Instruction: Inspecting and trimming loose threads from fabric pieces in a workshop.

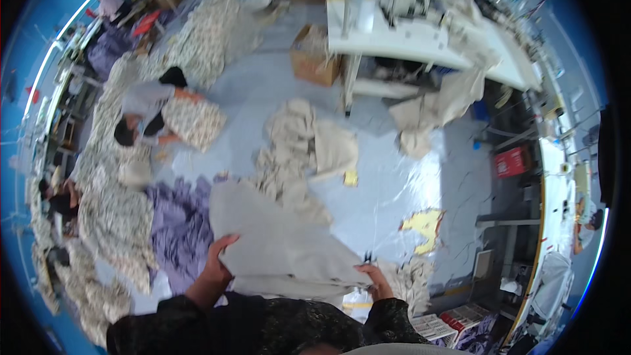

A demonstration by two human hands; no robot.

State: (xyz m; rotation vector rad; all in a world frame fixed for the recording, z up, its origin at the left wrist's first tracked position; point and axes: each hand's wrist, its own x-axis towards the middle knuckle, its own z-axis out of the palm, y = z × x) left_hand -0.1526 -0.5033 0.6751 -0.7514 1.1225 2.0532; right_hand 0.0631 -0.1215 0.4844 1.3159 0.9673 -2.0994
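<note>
Fingers of the left hand (218,266) and right hand (376,279) are closed on opposite sides of a pale grey fabric panel (269,233), thumbs uppermost; the fingers beneath the cloth are hidden. Held in front of the torso, the panel is spread broadly between the hands, with a folded layer showing along its near edge. By appearance, this piece is taken up and opened out but not yet set down, so its handling seems partway through. Beyond it, a crumpled beige cloth pile (292,131) lies on the floor (253,108), apparently awaiting attention, as does a similar rumpled heap (413,276) near the right hand. Purple fabric (177,236) is massed at left. Whether any neighbouring cloth is finished cannot be told.
</note>
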